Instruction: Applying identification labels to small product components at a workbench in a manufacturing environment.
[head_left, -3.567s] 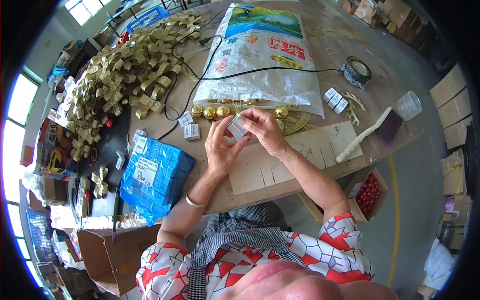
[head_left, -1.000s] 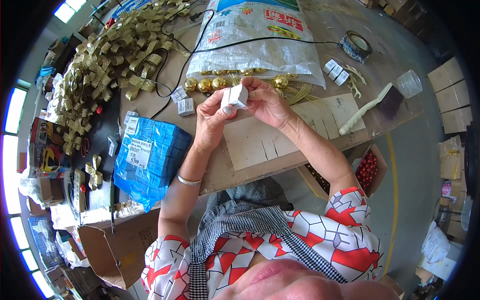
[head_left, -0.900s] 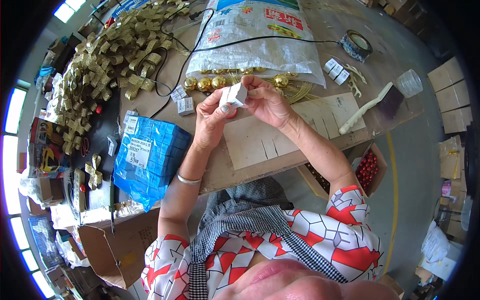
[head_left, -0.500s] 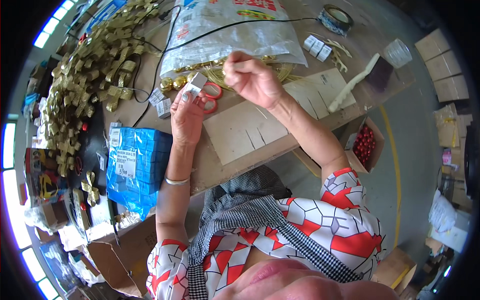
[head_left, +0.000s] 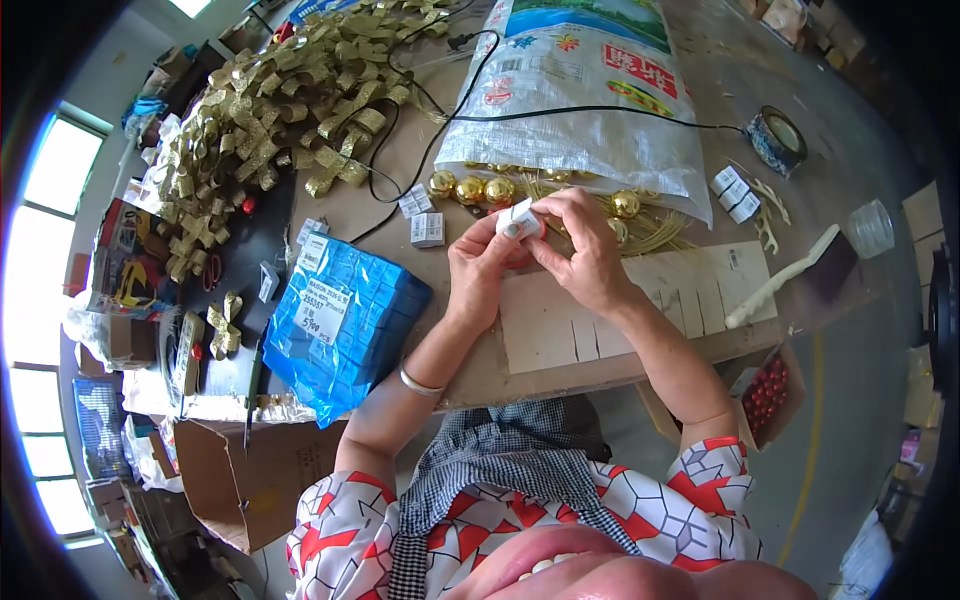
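Note:
My left hand (head_left: 475, 272) is closed on a small stack of white labels (head_left: 514, 216), held above the table. The fingers of my right hand (head_left: 588, 250) are bent and pinch the same stack from the other side. Red-handled scissors (head_left: 522, 258) lie behind the hands, mostly hidden. Two more stacks of printed labels, one flat stack (head_left: 427, 229) and one banded stack (head_left: 414, 200), rest left of the hands. Just beyond are shiny gold balls (head_left: 470, 190) and a bundle of thin gold wires (head_left: 655, 238).
A white woven sack (head_left: 580, 130) lies at the back, crossed by a black cable (head_left: 600, 108). Gold glitter bows (head_left: 260, 120) pile up at left, above a blue-wrapped package (head_left: 345, 320). A marked board (head_left: 640, 310), brush (head_left: 795, 275) and tape roll (head_left: 776, 140) lie rightward.
My right hand has come down to the label stack and now grips it together with my left. The whole view has shifted, so the table things appear further right.

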